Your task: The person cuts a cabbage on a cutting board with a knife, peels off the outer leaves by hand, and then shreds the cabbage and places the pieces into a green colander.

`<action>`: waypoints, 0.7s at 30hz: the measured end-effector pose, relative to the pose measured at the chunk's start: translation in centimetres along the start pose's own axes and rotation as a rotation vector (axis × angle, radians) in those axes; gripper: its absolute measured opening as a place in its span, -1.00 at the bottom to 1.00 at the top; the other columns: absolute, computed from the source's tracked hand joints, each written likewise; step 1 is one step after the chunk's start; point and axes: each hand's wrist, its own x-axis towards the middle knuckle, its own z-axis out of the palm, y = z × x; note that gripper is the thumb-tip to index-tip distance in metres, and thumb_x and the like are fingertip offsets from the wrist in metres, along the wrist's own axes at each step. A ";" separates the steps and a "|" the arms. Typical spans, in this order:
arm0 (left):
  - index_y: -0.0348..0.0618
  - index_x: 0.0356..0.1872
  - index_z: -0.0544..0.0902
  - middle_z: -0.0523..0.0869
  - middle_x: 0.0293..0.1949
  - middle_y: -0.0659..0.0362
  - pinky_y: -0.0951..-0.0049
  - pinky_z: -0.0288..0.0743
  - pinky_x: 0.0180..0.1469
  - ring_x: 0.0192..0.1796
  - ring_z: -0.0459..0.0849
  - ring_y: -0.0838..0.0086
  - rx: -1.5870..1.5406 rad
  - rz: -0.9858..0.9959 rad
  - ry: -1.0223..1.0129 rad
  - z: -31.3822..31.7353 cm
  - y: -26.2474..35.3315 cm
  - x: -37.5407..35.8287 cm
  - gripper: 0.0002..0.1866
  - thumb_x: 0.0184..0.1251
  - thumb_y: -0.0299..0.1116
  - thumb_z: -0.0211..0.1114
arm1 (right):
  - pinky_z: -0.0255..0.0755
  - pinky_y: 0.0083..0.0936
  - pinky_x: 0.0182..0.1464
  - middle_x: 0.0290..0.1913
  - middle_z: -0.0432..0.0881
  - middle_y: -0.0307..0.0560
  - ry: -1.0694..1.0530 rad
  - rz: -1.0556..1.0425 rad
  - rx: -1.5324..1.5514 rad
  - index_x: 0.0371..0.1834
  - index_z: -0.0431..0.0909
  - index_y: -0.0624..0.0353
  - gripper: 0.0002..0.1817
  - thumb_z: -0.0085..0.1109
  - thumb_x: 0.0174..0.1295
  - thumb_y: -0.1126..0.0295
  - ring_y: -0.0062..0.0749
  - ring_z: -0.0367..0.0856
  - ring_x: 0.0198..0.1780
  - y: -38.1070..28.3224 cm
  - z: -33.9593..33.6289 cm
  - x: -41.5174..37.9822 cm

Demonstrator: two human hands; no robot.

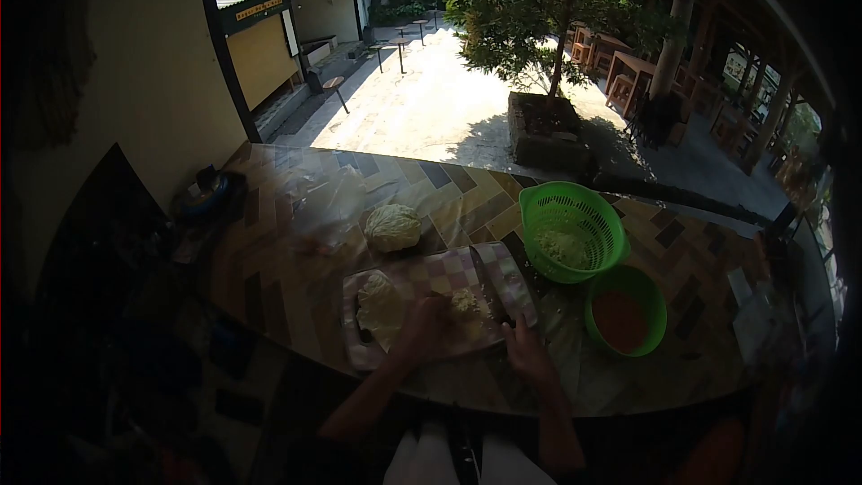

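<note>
My right hand (528, 348) is closed round the handle of a kitchen knife (489, 278), whose blade points away across the right part of a checkered cutting board (449, 267). My left hand (426, 323) rests low over the board with its fingers curled; what lies under them is too dark to make out. Between the hand and the knife is a small pile of chopped cabbage (469, 304). A cut piece of cabbage (379, 299) lies on the board's left side. Just beyond the board sits a larger pale cabbage (392, 227).
A green colander (528, 216) holding shredded cabbage stands right of the board. Near it is a green bowl (658, 319) with orange-red contents. Clear plastic (328, 202) lies on the patterned table (269, 296). Beyond are a courtyard and a tree in a planter (543, 139).
</note>
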 end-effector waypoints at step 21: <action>-0.34 -0.19 0.71 0.69 -0.20 -0.06 0.29 0.61 -0.13 -0.12 0.69 0.18 -0.028 -0.086 -0.078 1.4 -4.5 0.7 -0.72 -0.01 -0.60 0.36 | 0.50 -0.14 0.01 0.01 0.63 0.32 0.121 -0.020 0.102 0.18 0.45 0.30 -0.63 0.10 0.38 0.35 0.19 0.62 0.05 -6.5 -1.4 -3.7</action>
